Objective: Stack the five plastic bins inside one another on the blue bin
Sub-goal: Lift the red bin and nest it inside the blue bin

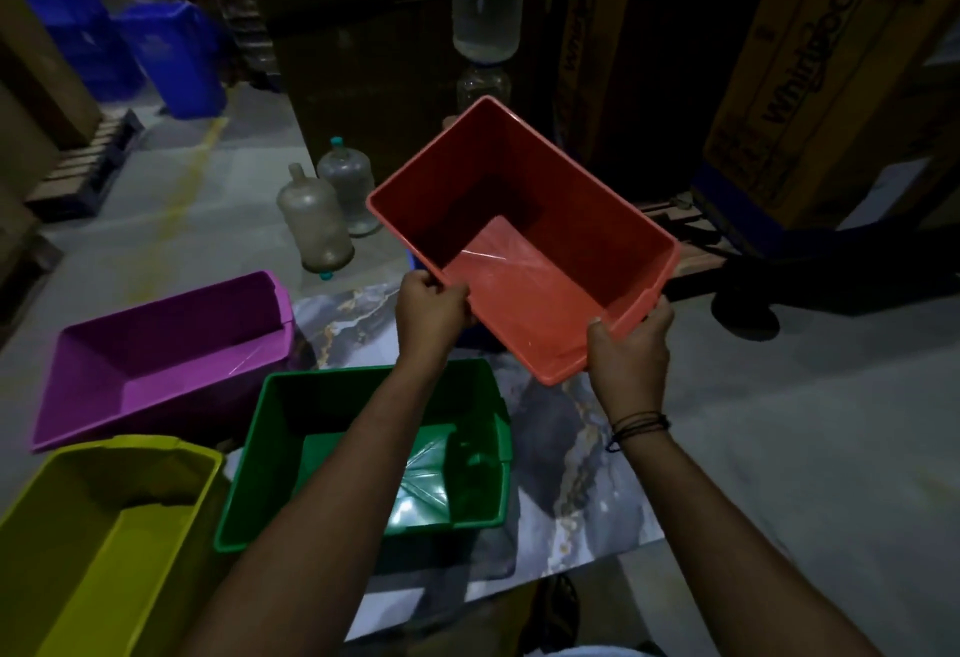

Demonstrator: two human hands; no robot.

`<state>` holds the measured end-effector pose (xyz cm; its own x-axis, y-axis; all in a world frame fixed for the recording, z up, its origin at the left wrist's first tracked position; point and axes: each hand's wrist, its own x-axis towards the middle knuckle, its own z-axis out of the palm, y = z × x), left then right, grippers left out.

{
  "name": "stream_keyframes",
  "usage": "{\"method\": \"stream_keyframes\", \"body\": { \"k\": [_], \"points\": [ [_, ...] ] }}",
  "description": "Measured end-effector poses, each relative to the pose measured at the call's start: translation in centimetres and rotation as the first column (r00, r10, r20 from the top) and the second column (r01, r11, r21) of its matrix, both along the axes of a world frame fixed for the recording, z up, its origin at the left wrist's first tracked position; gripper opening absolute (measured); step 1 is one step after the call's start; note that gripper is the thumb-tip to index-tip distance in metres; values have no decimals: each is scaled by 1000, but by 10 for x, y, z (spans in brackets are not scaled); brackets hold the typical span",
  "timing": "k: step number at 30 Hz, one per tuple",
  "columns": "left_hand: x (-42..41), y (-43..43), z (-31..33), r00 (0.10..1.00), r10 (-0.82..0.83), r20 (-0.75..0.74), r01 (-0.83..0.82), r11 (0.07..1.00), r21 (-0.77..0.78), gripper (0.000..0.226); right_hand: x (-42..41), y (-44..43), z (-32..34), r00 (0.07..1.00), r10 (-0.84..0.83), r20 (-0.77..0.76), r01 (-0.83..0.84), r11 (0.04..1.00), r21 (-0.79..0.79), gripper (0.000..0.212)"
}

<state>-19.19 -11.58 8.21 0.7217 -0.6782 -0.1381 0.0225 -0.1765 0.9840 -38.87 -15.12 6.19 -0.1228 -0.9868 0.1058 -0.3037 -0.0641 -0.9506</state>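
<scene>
Warehouse floor, dim. Both hands, left hand (431,311) and right hand (628,350), clenched on red bin (524,241) rim; blue bin (411,257) barely peeks beneath. Square it up, lower evenly imo.

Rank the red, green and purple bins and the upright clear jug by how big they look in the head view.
1. Red bin, held up in both hands, so nearness inflates it.
2. Purple bin and green bin: too alike to rank; the left forearm hides part of the green one.
3. Clear jug, smallest, but farthest back.
</scene>
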Motion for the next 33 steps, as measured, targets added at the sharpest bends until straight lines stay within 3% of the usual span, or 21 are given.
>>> {"method": "stream_keyframes", "body": {
  "k": [3,5,9,11,14,20,23,27,33],
  "points": [
    [15,5,-14,994,-70,-83,70,998,-5,31,-1,0,-5,1000,4,-28,-6,998,-67,75],
    [35,8,-24,996,29,-82,-28,1000,8,55,-6,-6,-4,998,-3,-61,-5,993,-120,72],
    [72,29,-17,920,256,298,-268,963,-3,75,-16,-12,3,988,-5,-157,-47,945,-324,70],
    [90,38,-19,895,195,401,-215,977,4,64,-18,-11,4,983,24,-184,-102,899,-426,65],
    [102,43,-27,878,40,477,-118,984,136,44,-17,-12,-1,972,56,-227,-166,851,-498,62],
    [105,46,-43,896,98,432,-183,970,160,46,-9,-14,-22,973,129,-192,-209,846,-491,58],
    [107,46,-40,857,89,508,-149,986,78,48,-7,-27,-23,981,129,-146,-185,856,-482,55],
    [112,37,-17,800,144,583,-98,989,-110,24,-3,-59,-9,984,3,-176,-88,874,-478,50],
    [119,4,6,776,149,612,-56,984,-169,27,10,-118,14,993,14,-115,-51,945,-322,40]
  ]
}}
